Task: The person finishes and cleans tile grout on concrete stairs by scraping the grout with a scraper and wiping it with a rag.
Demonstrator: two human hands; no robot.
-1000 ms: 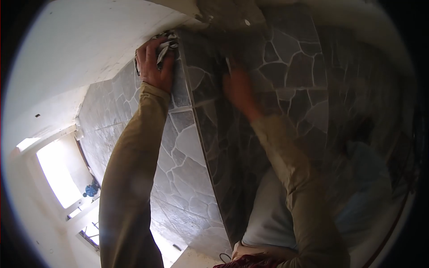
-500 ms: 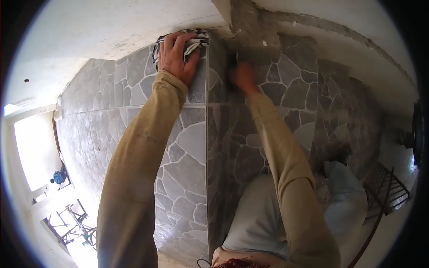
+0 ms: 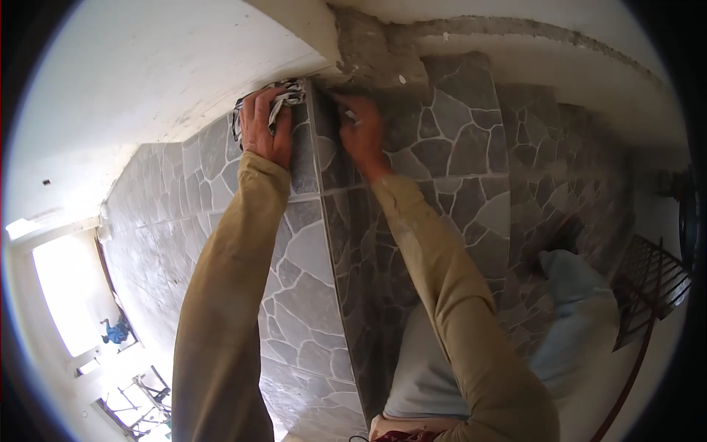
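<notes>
My left hand (image 3: pixel 265 129) presses a crumpled black-and-white cloth (image 3: pixel 289 96) against the top of the stone-patterned tiles (image 3: pixel 305 247), just left of the vertical corner edge (image 3: pixel 322 202). Its fingers are bent over the cloth. On the other side of that edge, my right hand (image 3: pixel 364 136) is closed, fingers curled, close to the upper part of the narrow side face (image 3: pixel 330 151). I cannot tell what it grips. Long tan sleeves cover both arms.
Rough grey mortar (image 3: pixel 375 48) runs above the tiles below the pale wall (image 3: pixel 169 66). My bent leg (image 3: pixel 574 309) is at lower right, near a dark metal grille (image 3: pixel 652 283). A person in blue (image 3: pixel 115 331) is far off at left, by a bright opening (image 3: pixel 65 295).
My right hand has moved left, nearer the corner edge and the cloth. My left hand stays on the cloth at the tile top. The whole view has shifted and tilted somewhat.
</notes>
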